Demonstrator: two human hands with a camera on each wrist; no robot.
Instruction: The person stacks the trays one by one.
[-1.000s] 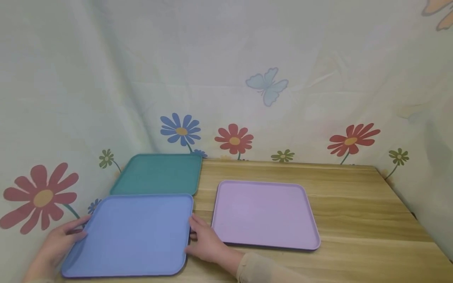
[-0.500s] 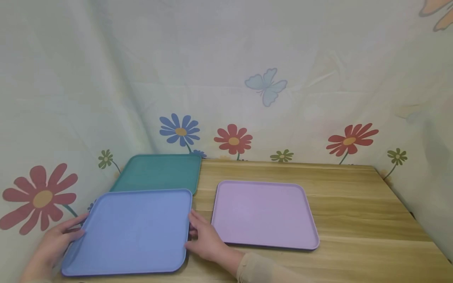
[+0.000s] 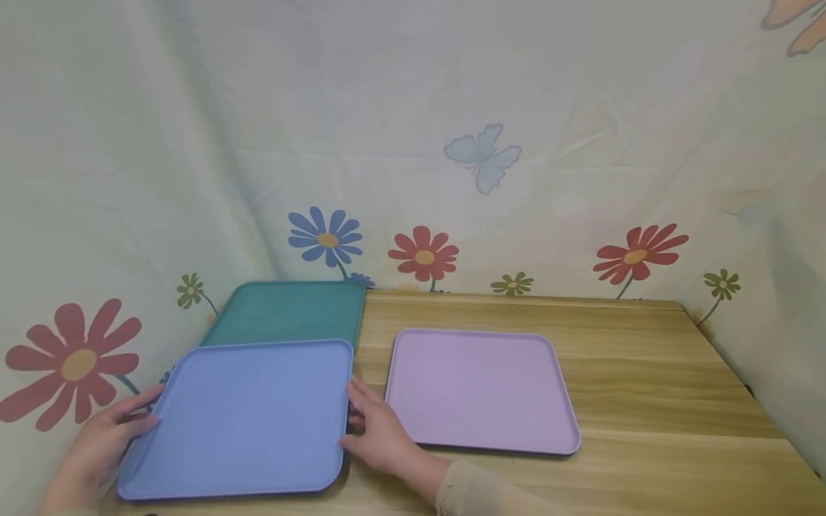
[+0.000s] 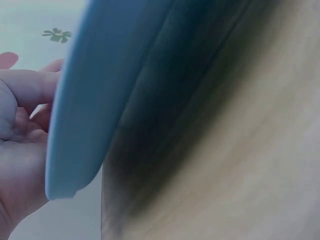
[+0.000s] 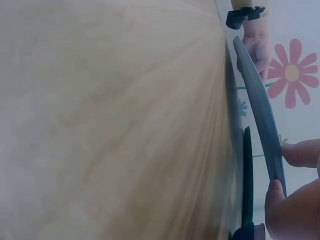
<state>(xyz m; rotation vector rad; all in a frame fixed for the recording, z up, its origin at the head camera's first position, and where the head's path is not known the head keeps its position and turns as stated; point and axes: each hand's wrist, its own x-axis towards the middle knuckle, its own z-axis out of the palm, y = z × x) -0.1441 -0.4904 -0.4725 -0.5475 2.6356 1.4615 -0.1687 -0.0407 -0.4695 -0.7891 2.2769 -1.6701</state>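
Note:
Both hands hold a blue rectangular tray (image 3: 241, 423) with a low raised rim, at the left front of the table. My left hand (image 3: 103, 441) grips its left edge, while my right hand (image 3: 383, 433) pinches the right edge between thumb and fingers. Seen edge-on in the right wrist view, the blue tray (image 5: 261, 110) stands off the wooden tabletop. Its near wall (image 4: 100, 95) fills much of the left wrist view, with a dark shadow on the wood beneath. Behind it, a green tray (image 3: 290, 312) is partly covered by the blue one in the head view.
A lilac tray (image 3: 480, 390) with a dark lower edge lies flat on the wooden table (image 3: 658, 387), right of my right hand. A pale cloth (image 3: 548, 93) printed with flowers and a butterfly hangs along the back and sides.
The blue tray has risen, its far edge shifting up and covering more of the green tray. Both hands keep their hold and move with it; the lilac and green trays stay put.

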